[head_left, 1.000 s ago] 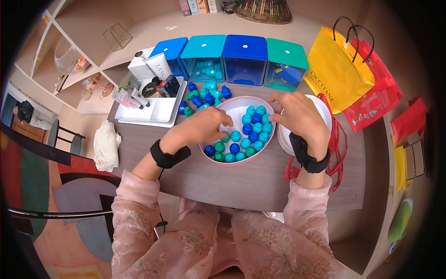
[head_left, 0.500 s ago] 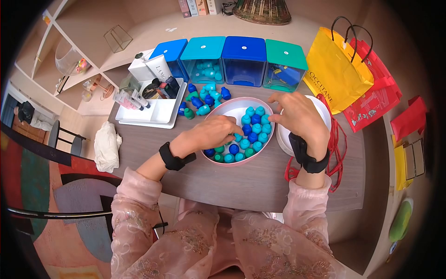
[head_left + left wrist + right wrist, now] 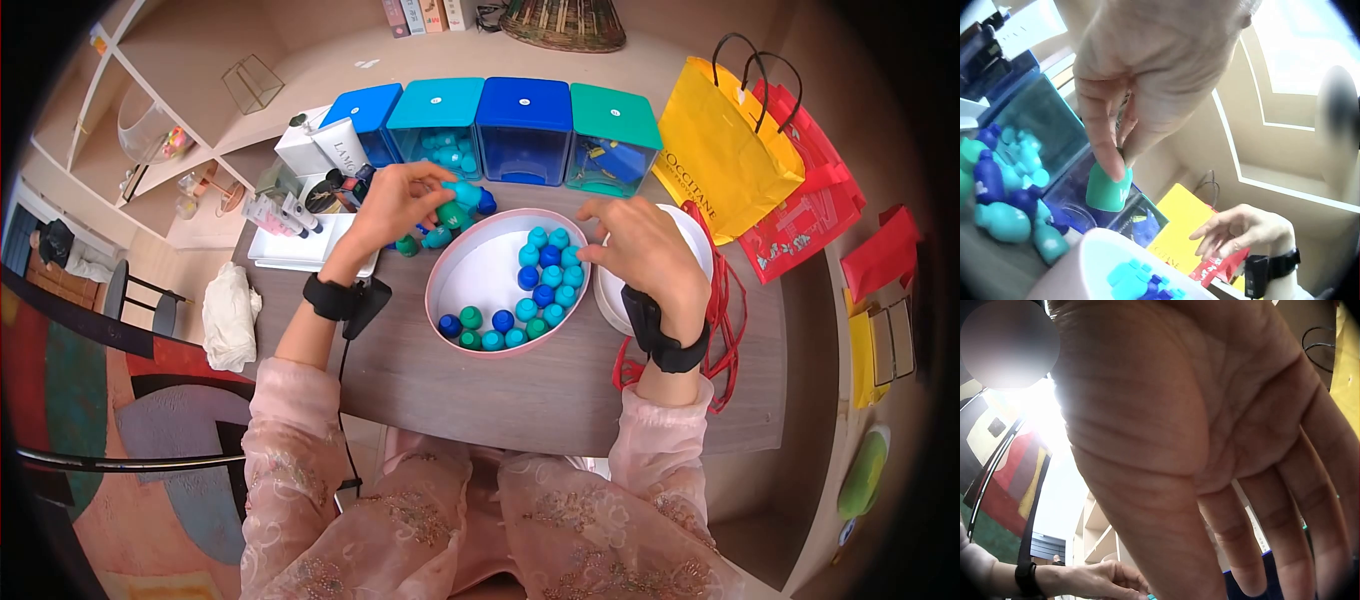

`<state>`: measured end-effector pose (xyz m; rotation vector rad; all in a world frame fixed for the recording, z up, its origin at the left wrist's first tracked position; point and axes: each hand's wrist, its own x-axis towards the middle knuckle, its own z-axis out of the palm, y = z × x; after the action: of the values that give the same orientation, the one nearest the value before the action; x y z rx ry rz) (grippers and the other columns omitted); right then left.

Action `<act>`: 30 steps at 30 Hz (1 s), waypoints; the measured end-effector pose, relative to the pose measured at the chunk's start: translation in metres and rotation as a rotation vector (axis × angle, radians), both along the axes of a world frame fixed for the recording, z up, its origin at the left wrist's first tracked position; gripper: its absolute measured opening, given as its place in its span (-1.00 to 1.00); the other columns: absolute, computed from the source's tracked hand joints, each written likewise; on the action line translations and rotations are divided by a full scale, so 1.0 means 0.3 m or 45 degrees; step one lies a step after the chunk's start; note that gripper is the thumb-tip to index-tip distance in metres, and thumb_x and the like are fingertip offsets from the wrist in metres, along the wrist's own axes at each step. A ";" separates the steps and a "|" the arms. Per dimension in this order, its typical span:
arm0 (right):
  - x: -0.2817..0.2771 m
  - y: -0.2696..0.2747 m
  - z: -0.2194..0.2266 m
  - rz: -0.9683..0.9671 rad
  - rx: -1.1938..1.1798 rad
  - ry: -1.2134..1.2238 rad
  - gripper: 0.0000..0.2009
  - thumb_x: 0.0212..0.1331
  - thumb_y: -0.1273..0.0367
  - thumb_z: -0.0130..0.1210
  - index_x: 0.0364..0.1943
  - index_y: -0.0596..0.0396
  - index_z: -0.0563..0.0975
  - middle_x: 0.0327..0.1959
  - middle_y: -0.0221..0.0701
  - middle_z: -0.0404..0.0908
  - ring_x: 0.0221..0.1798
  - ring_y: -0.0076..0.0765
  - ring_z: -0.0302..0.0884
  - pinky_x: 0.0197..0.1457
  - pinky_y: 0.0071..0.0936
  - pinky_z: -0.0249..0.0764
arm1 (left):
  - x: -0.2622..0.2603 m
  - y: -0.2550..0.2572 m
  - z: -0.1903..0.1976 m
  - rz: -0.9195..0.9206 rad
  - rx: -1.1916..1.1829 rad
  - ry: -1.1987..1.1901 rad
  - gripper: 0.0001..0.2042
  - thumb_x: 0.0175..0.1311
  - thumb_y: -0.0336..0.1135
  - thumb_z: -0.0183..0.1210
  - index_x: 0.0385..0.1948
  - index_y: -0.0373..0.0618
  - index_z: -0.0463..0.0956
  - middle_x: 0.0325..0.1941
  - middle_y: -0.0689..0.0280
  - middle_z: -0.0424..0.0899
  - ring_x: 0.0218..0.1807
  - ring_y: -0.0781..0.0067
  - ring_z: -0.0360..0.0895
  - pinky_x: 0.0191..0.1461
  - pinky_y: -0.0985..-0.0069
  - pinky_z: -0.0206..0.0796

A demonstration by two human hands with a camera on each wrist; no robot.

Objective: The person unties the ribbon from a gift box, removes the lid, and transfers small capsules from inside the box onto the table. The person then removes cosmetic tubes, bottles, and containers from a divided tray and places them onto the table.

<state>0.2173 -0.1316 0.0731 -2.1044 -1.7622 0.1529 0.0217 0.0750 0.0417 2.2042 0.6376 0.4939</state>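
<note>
Thumb and fingertips of my left hand (image 3: 395, 205) pinch a small green bottle-shaped piece (image 3: 1109, 187) marked with a white W. It hangs above and left of an oval pink-rimmed box (image 3: 472, 280), over a heap of loose blue, cyan and green pieces (image 3: 437, 238) on the table. That hand covers part of the heap in the head view. Several similar pieces (image 3: 526, 309) stand in the box along its front and right side. My right hand (image 3: 648, 250) hovers at the box's right rim, its fingers loosely bent around nothing.
Four lidded bins (image 3: 525, 130) line the table's back edge. At left are a white tray (image 3: 350, 240) of cosmetics and a white cloth (image 3: 230, 315). A round white lid (image 3: 612, 300) and red ribbons (image 3: 735, 320) lie at right, near a yellow paper bag (image 3: 725, 150).
My left hand has left the box for the heap at upper left, now pinching the green piece. One green and one cyan piece are gone from the box's middle. My right hand stays put.
</note>
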 end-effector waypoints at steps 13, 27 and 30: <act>-0.002 0.003 -0.005 0.006 0.023 -0.033 -0.73 -0.20 0.44 0.29 -0.32 0.23 0.61 -0.33 -0.13 0.62 -0.21 -0.07 0.58 -0.11 -0.28 0.45 | 0.086 0.165 -0.174 0.002 -0.287 -0.012 -0.78 0.14 -0.42 0.23 -0.25 -0.40 0.55 -0.49 0.21 0.63 -0.56 0.53 0.58 -0.51 0.61 0.50; 0.005 0.001 -0.004 0.004 0.023 0.005 -0.75 -0.20 0.44 0.28 -0.34 0.23 0.61 -0.35 -0.15 0.62 -0.21 -0.06 0.57 -0.12 -0.26 0.44 | 0.172 0.216 -0.208 0.153 -0.574 0.132 -0.75 0.19 -0.31 0.22 -0.20 -0.30 0.55 -0.35 0.26 0.63 -0.44 0.53 0.59 -0.38 0.62 0.54; 0.006 0.003 -0.004 -0.004 0.002 0.016 -0.75 -0.19 0.44 0.28 -0.35 0.23 0.61 -0.35 -0.15 0.62 -0.21 -0.06 0.57 -0.12 -0.26 0.44 | 0.174 0.193 -0.185 0.177 -0.405 0.182 -0.78 0.19 -0.36 0.20 -0.22 -0.33 0.56 -0.33 0.22 0.64 -0.45 0.51 0.60 -0.39 0.59 0.53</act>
<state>0.2191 -0.1307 0.0720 -2.1001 -1.7510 0.1634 0.0738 0.1328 -0.0139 1.9132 0.8859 0.2831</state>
